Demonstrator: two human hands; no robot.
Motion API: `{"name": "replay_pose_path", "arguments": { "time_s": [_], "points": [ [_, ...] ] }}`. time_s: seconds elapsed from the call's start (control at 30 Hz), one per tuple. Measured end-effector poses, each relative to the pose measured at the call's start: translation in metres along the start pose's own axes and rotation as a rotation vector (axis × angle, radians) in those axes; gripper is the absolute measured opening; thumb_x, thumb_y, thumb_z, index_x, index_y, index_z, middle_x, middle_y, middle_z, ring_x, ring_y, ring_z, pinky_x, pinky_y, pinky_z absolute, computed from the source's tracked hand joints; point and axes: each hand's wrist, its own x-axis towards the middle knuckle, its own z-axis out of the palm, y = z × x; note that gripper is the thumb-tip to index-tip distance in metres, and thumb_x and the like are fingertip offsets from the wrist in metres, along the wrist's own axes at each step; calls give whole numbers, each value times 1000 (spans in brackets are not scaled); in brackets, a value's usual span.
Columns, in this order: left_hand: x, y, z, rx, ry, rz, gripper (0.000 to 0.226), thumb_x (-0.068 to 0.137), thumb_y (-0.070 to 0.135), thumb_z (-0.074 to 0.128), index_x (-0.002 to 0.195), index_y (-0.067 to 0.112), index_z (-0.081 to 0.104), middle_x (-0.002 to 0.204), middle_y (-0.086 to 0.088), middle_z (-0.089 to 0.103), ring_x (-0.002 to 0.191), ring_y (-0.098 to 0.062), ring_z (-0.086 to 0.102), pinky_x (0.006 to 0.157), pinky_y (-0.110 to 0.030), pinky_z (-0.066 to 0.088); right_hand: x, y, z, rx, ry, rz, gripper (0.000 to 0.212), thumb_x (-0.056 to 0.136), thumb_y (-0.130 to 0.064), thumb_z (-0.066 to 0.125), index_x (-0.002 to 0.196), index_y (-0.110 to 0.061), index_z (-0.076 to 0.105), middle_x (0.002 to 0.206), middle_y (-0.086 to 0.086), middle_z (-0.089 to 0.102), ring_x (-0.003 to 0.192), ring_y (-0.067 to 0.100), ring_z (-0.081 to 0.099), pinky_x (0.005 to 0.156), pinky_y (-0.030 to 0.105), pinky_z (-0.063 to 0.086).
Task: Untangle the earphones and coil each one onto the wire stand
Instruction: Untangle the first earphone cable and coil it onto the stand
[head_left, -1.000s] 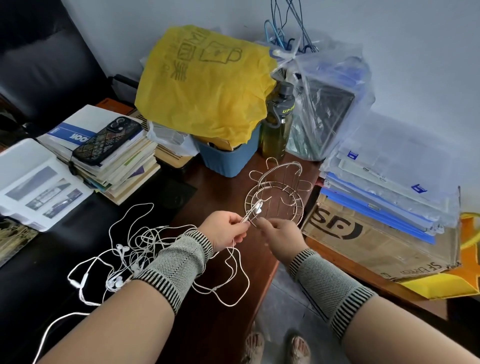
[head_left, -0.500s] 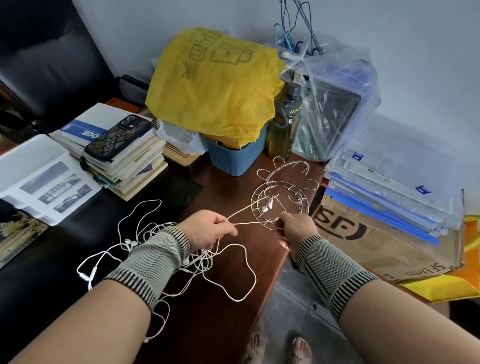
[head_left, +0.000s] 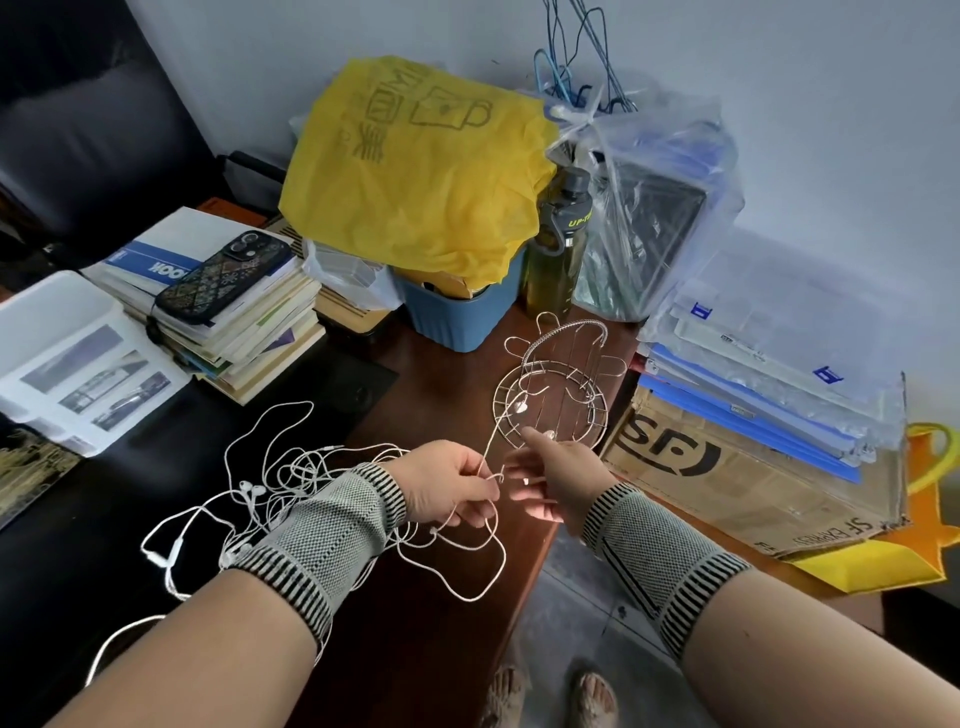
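Observation:
A round wire stand (head_left: 558, 387) with looped prongs sits on the brown desk near its right edge. Two white earbuds rest against the stand's front rim. Their cable runs down from the rim to my left hand (head_left: 449, 486), which pinches it just in front of the stand. My right hand (head_left: 556, 480) is right beside it, fingers curled round the same cable, index finger up by the rim. A tangle of white earphones (head_left: 270, 488) lies on the black surface to the left, with loose loops trailing under my left wrist.
A stack of books with a phone (head_left: 223, 275) on top stands at the left. A blue bin (head_left: 457, 306) under a yellow bag, a dark bottle (head_left: 558, 260) and a plastic-wrapped box stand behind the stand. A cardboard box (head_left: 727, 467) with folders is at the right.
Both hands have drawn back from the stand toward me, leaving the earbuds at the rim. My left hand, which had pulled left along the cable, is back beside my right hand.

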Motion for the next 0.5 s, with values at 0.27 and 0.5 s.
{"name": "replay_pose_path", "arguments": {
  "time_s": [0.27,0.5],
  "points": [
    [-5,11,-2,-254,87,32,29,98,8,41,71,12,50,66,-10,69,71,-20,68,68,-29,49,2,4,7,-516,14,-386,24,85,0,53,95,-18,64,78,5,65,69,14,60,74,35,54],
    [-3,16,-15,-448,247,80,37,90,2,38,55,13,42,49,-4,44,48,-21,53,59,-32,51,10,-18,-9,-806,302,-584,13,85,-11,61,82,-21,70,86,-7,61,69,7,54,73,27,49]
  ]
}}
